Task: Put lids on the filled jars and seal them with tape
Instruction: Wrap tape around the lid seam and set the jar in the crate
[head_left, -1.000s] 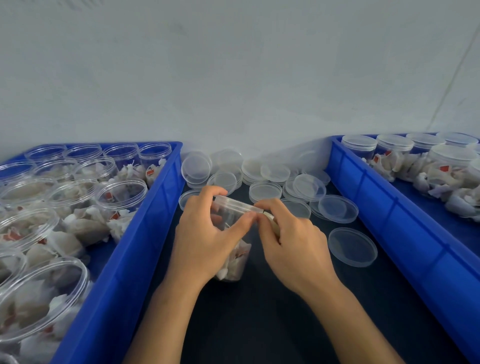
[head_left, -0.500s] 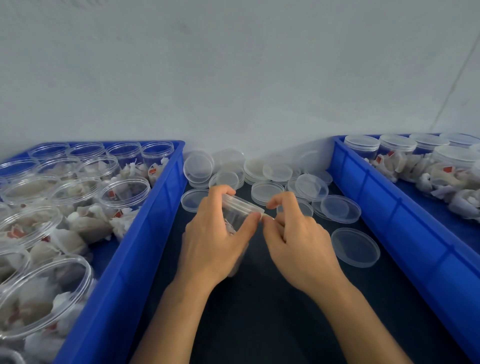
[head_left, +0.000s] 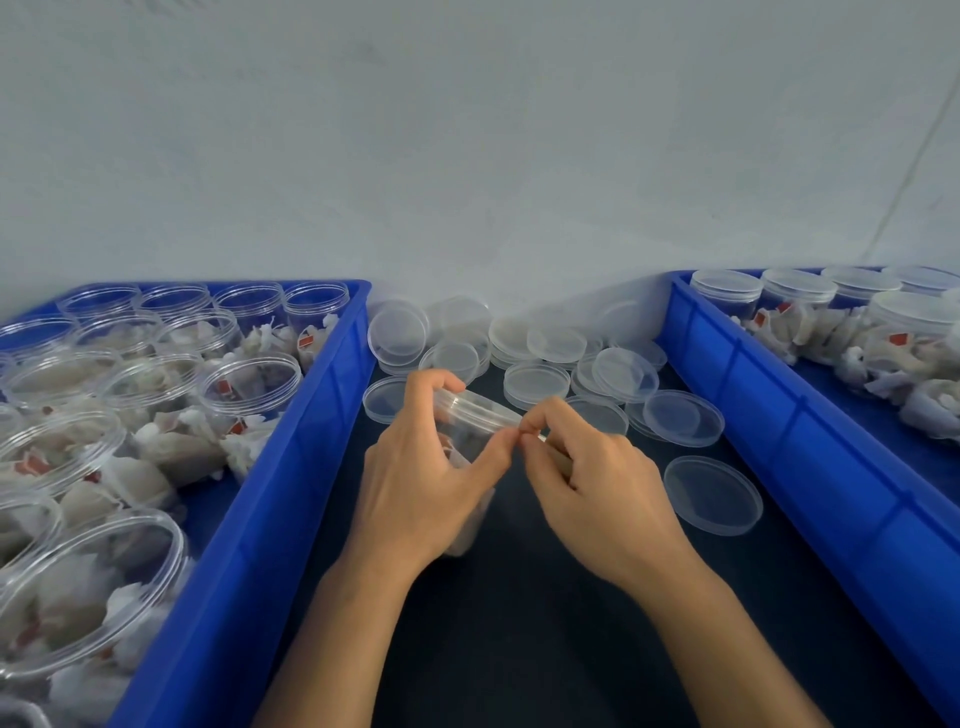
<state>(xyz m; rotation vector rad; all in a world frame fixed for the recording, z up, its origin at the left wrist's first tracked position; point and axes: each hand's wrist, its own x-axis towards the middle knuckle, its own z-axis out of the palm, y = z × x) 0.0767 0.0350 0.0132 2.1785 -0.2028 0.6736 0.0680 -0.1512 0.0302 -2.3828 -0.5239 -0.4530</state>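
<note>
Head view is showing a dark work surface (head_left: 519, 649) running up to a pale grey wall (head_left: 467, 130), with a blue bin on my left (head_left: 249, 545) holding open filled jars and a blue bin on my right (head_left: 810, 467) holding lidded ones. Loose clear lids (head_left: 550, 384) are lying scattered by the wall. My left hand (head_left: 421, 483) is curling round the lidded jar (head_left: 475, 415) between the bins, thumb on its rim; the jar is tilting, its lid leaning toward the right. My right hand (head_left: 597, 483) is pinching thumb and forefinger together at the lid's edge (what they hold is too small to tell).
</note>
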